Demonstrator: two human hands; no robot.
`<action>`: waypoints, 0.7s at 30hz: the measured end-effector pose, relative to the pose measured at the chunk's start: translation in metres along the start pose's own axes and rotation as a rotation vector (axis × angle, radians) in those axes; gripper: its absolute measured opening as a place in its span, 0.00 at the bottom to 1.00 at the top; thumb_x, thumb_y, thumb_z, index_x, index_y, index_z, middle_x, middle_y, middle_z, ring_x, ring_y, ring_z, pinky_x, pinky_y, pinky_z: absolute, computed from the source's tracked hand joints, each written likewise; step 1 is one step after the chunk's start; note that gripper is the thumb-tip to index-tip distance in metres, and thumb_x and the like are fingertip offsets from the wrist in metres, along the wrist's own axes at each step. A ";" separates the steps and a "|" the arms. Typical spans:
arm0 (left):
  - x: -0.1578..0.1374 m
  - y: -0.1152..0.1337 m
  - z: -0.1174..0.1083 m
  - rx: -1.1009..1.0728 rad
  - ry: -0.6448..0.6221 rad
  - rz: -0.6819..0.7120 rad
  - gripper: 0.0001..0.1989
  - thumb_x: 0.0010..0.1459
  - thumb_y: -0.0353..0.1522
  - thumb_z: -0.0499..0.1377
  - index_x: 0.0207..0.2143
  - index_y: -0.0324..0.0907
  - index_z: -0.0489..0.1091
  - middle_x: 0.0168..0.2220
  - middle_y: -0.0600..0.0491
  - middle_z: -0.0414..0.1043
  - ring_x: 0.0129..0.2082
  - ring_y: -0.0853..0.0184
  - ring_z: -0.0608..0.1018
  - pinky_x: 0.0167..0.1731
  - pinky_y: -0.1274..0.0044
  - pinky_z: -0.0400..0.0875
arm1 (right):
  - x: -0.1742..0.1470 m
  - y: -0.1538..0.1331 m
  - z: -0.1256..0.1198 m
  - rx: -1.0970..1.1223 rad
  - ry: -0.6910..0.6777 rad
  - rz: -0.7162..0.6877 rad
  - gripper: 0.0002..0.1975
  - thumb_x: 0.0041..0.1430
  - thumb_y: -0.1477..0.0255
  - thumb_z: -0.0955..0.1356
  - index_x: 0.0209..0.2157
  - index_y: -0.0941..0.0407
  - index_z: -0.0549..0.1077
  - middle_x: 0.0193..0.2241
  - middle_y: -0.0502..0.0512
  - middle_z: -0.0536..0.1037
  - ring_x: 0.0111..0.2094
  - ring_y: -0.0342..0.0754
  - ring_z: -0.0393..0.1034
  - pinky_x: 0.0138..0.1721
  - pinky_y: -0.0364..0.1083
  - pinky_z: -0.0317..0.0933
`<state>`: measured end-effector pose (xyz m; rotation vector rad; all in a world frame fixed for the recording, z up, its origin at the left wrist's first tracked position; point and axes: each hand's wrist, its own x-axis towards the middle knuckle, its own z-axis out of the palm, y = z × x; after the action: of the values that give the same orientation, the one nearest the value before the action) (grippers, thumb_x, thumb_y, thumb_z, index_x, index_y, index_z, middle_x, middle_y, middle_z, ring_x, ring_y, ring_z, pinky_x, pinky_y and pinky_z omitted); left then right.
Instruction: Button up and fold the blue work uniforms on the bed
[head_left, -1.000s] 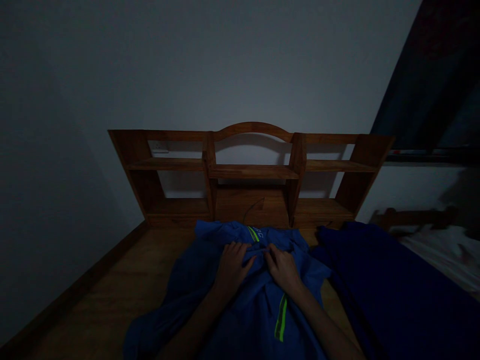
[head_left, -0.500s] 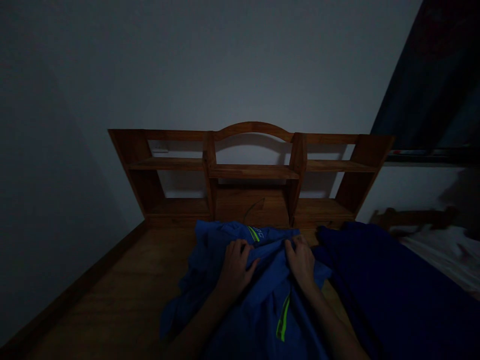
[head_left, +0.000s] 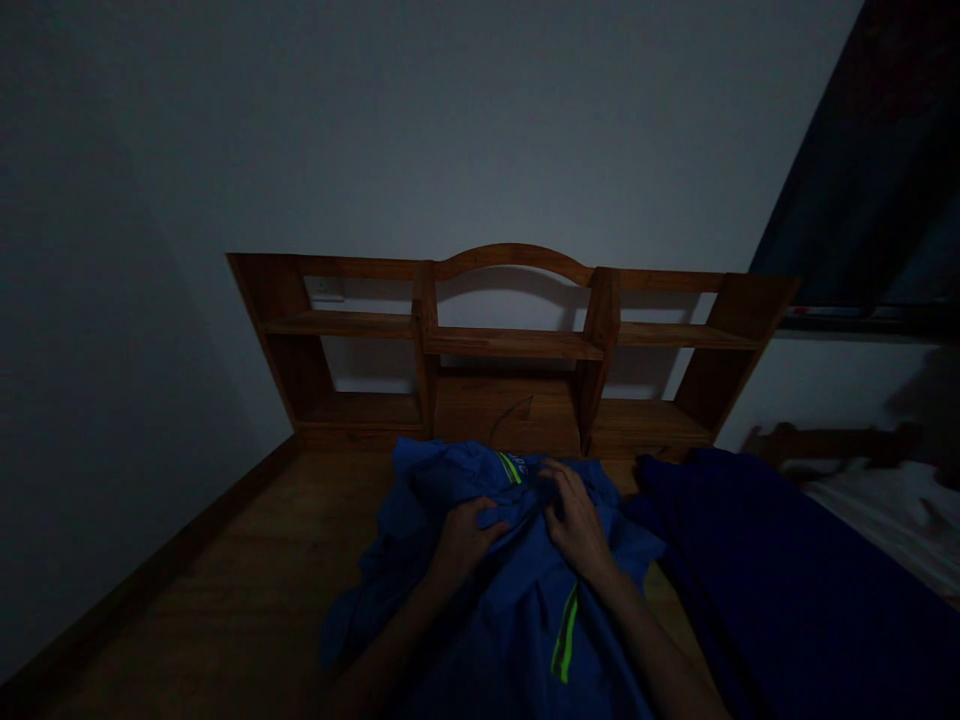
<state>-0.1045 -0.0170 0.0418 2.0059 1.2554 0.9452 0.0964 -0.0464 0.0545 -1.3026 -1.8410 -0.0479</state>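
Head view: the blue garment (head_left: 517,620) is front and center, all rumpled on the wooden surface (head_left: 262,560), one neon stripe (head_left: 566,635) near the right forearm and another up by some lettering I can't read. The left hand (head_left: 463,535) looks to have a fold pinched between thumb and fingers. The right hand (head_left: 576,520) lies over the cloth just beside it, fingers spread and bent; can't tell if it's gripping anything. The two hands aren't touching.

What could go wrong, imo: that left pinch looks small, so a tug from the right could pull the fold loose. The layers are bunched too, so it'd be easy to catch two at once, especially in light this dim. The right edge sits up against the dark blue cloth (head_left: 795,580), so a sideways pull might drag that along. Behind it all is a wooden shelf (head_left: 514,343), where the far edge could bunch up if pushed.
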 end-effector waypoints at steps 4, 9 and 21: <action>0.002 -0.002 -0.003 -0.173 -0.096 0.010 0.13 0.50 0.40 0.60 0.34 0.41 0.75 0.36 0.53 0.77 0.38 0.62 0.76 0.41 0.74 0.68 | -0.004 -0.014 0.005 0.103 -0.169 -0.082 0.27 0.48 0.83 0.59 0.52 0.53 0.63 0.49 0.55 0.69 0.54 0.48 0.60 0.59 0.54 0.47; 0.004 -0.004 0.000 -0.406 -0.204 -0.046 0.18 0.49 0.43 0.60 0.34 0.37 0.75 0.35 0.49 0.76 0.38 0.60 0.76 0.41 0.73 0.69 | -0.004 -0.023 0.002 0.097 -0.171 -0.027 0.13 0.55 0.77 0.61 0.42 0.54 0.69 0.41 0.54 0.73 0.47 0.49 0.64 0.55 0.54 0.51; 0.007 -0.011 0.005 -0.556 -0.345 -0.139 0.21 0.44 0.43 0.64 0.35 0.35 0.73 0.33 0.50 0.75 0.34 0.64 0.76 0.35 0.76 0.69 | -0.005 -0.016 0.012 0.054 -0.147 0.073 0.04 0.53 0.78 0.63 0.29 0.55 0.68 0.29 0.50 0.70 0.36 0.47 0.63 0.46 0.47 0.55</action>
<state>-0.1036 -0.0072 0.0317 1.5378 0.8168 0.7374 0.0766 -0.0517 0.0504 -1.3657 -1.9026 0.1390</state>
